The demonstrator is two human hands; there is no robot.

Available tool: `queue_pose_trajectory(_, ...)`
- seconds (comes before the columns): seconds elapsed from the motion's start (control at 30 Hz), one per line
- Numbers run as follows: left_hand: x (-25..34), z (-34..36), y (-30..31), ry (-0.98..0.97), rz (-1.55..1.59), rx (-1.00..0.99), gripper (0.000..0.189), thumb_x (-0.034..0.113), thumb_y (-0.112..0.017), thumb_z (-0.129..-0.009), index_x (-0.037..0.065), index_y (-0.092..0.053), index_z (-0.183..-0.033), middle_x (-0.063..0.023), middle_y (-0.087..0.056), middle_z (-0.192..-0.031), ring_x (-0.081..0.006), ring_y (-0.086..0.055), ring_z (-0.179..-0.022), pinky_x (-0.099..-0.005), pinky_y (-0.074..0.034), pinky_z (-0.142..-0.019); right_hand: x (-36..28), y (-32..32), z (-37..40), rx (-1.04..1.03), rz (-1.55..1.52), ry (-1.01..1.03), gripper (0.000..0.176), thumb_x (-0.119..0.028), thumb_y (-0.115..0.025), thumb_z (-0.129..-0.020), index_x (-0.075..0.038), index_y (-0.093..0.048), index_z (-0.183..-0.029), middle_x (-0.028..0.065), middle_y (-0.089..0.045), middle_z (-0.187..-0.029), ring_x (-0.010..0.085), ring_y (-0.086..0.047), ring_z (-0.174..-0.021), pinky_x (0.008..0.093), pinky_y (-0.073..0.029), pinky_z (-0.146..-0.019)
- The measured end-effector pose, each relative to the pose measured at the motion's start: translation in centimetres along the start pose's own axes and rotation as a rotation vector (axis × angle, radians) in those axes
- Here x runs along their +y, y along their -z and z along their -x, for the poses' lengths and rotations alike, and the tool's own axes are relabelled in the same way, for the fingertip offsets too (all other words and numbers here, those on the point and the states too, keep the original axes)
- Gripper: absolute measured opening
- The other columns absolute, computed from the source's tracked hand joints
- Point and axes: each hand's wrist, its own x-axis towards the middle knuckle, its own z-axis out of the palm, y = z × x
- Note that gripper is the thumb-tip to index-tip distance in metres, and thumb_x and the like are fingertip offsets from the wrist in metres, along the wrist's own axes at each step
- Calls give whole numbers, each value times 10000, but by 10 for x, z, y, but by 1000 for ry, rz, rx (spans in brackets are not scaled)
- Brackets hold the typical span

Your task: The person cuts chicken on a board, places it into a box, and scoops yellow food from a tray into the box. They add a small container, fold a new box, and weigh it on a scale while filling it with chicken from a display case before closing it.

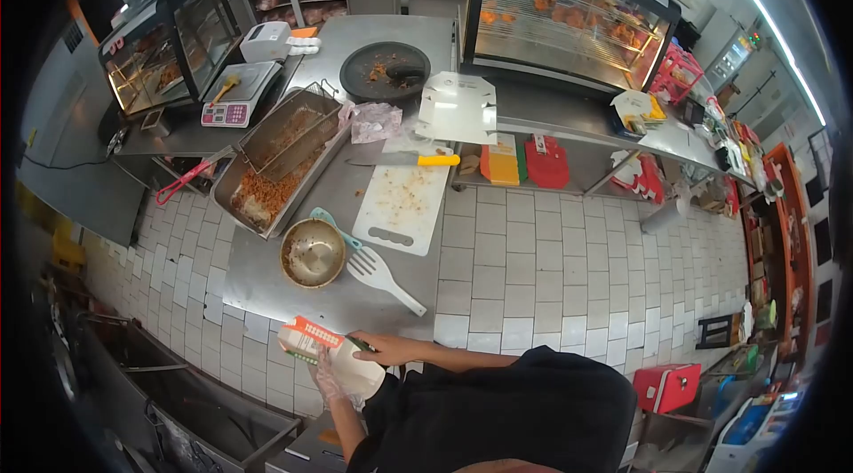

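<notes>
My left hand [328,377], in a clear plastic glove, is closed on a white paper food carton [360,373] with orange and green print. My right hand [380,349], bare, grips the carton's upper side near its orange panel. The carton is held tilted in front of my body, just off the table's near edge; its inside is mostly hidden. Nearest on the steel table [258,282] are a metal bowl [313,253] with food residue and a white slotted turner [384,278]. A teal-handled utensil [336,226] lies beside the bowl.
A white cutting board [404,206] with crumbs bears a yellow-handled knife [435,160]. Left of it stands a deep metal tray [286,217] of brown crumbs with a wire basket [289,135]. Behind are an unfolded carton [458,109], a black round pan [360,87] and a lit display case [569,24].
</notes>
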Motion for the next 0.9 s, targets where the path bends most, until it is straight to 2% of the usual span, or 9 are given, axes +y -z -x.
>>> queue_pose_trajectory(0.07, 18, -5, -1, 72, 133, -59, 565, 273, -283, -1048, 41, -129, -1540, -115, -150, -1594, -263, -141, -1470, -419, -89, -1226, 0, -8, -17, 36, -75, -58, 534, -359, -513, -1003, -74, -347, -1423, 223, -569, -1256, 368, -590, -1109, 431, -461, -923)
queue_pose_trajectory(0.17, 56, 1, -103, -85, -932, 198, 489, 191, -415, -1033, 18, -270, -1467, -170, -422, -1422, -283, -481, -1281, -404, -419, -1069, -13, -29, -54, 152, -65, 70, 533, -370, -520, -996, -98, -355, -1424, 211, -578, -1241, 339, -615, -1070, 429, -467, -914)
queue_pose_trajectory(0.27, 125, -38, -8, -136, -578, 5, 464, 193, -513, -1004, 12, -371, -1407, -158, -531, -1303, -278, -570, -1154, -394, -490, -964, -34, -59, -111, 165, -33, 63, 542, -364, -531, -989, -120, -348, -1437, 193, -599, -1202, 300, -640, -1001, 418, -484, -883)
queue_pose_trajectory(0.3, 146, -34, -9, -137, -575, 10, 464, 193, -513, -1004, 12, -371, -1407, -158, -531, -1303, -278, -570, -1154, -394, -490, -964, -38, -71, -132, 160, -33, 59, 542, -364, -531, -989, -120, -348, -1437, 193, -599, -1202, 300, -640, -1001, 418, -484, -883)
queue_pose_trajectory(0.37, 199, -20, -70, -249, -1116, 176, 483, 248, -579, -974, -3, -435, -1361, -161, -561, -1248, -274, -579, -1114, -391, -499, -919, -52, -98, -182, 150, -33, 98, 552, -348, -548, -983, -127, -346, -1447, 172, -616, -1152, 259, -649, -952, 384, -503, -839)
queue_pose_trajectory(0.47, 279, -11, -105, -227, -1225, 254, 474, 287, -604, -961, -2, -484, -1317, -164, -589, -1225, -287, -591, -1101, -399, -510, -879, -70, -144, -255, 130, -80, 118, 538, -305, -564, -986, -115, -357, -1445, 135, -622, -1115, 209, -637, -960, 341, -509, -811)
queue_pose_trajectory(0.6, 383, -19, -46, -569, -1976, 242, 439, 302, -626, -953, -5, -536, -1254, -149, -626, -1159, -261, -613, -1027, -388, -515, -845, -120, -200, -334, 82, -221, 141, 534, -291, -567, -991, -107, -357, -1446, 128, -605, -1147, 187, -603, -1025, 329, -508, -792)
queue_pose_trajectory(0.73, 424, -51, -74, -579, -886, 344, 334, 272, -613, -971, 9, -579, -1175, -81, -621, -1031, -157, -588, -927, -315, -499, -784, -164, -219, -387, 142, -256, 95, 577, -317, -579, -982, -114, -334, -1463, 167, -581, -1215, 237, -594, -1067, 354, -494, -864)
queue_pose_trajectory(0.9, 485, -121, -98, -475, -911, 266, 308, 303, -582, -988, 23, -604, -1114, -43, -631, -968, -111, -559, -873, -279, -481, -774, -173, -207, -455, 193, -280, 9, 661, -274, -650, -945, -144, -304, -1493, 179, -497, -1307, 245, -540, -1133, 352, -472, -917)
